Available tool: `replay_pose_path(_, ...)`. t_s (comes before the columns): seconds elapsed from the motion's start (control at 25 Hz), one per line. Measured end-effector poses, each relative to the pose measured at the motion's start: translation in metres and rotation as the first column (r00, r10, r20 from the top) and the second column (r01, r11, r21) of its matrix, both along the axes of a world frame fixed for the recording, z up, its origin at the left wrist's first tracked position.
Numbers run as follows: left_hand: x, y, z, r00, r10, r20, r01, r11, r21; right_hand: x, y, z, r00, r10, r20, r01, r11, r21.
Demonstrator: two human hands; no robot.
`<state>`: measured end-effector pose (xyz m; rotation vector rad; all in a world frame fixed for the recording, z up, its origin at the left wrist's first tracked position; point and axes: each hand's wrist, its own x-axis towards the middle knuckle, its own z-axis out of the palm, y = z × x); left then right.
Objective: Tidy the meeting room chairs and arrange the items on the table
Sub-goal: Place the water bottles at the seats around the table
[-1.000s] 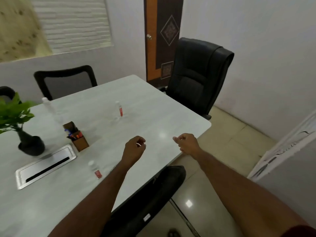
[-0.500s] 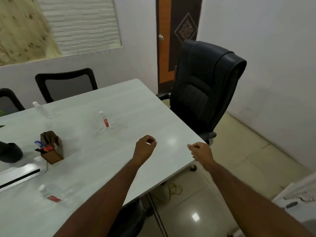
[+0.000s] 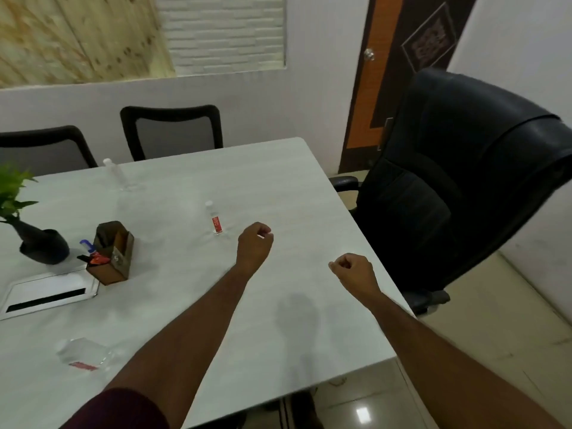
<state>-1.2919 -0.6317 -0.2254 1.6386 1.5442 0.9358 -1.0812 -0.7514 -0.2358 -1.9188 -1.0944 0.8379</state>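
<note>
Head view puts both of my hands over the tabletop (image 3: pixel 278 181), and I judge the step in hand to be the big black chair (image 3: pixel 448 187). It stands at the table's right end, turned at an angle and not tucked in. To do it well I would first uncurl the right hand (image 3: pixel 356 274), which hovers above the tabletop's right edge and is the nearer one to that chair. I would take the top of the backrest rather than the armrest, swing the seat square to the table end, and roll it in slowly so the armrest does not knock the edge. The left hand (image 3: pixel 254 243) hangs above the middle of the tabletop, just beside an upright bottle with a red label (image 3: pixel 215 218) but apart from it. The fingers (image 3: pixel 263 233) of the left hand are curled into the palm and hold nothing. Those of the right are clenched the same way, empty and touching nothing. Other items wait on the tabletop: a bottle lying on its side (image 3: pixel 85 356) near my left forearm, a far bottle (image 3: pixel 116 173) by the two mesh chairs (image 3: pixel 171 128), and a pen holder (image 3: pixel 113 252) next to the plant (image 3: pixel 37 243).
</note>
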Motion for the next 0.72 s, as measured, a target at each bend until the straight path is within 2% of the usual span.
replay_pose_path(0.2, -0.02, 0.1, -0.011, 0.978, 0.202, -0.06, -0.201, 0.979, 0.012, 0.013, 0.109, -0.001, 0.996, 0.088, 0.033, -0.085, 0.993, -0.078)
replay_pose_path(0.32, -0.049, 0.149, -0.021, 0.926, 0.341, -0.162, -0.354, 0.933, -0.061, 0.013, 0.157, -0.012, 0.992, 0.125, 0.02, -0.122, 0.986, -0.113)
replay_pose_path(0.52, -0.073, 0.194, -0.041, 0.909, 0.248, -0.336, -0.324, 0.926, -0.193, 0.024, 0.187, -0.036, 0.986, 0.168, 0.011, -0.163, 0.967, -0.194)
replay_pose_path(0.72, -0.07, 0.194, -0.054, 0.872, 0.225, -0.434, -0.299, 0.948, -0.109, 0.058, 0.203, -0.047, 0.99, 0.139, 0.009, -0.132, 0.96, -0.245)
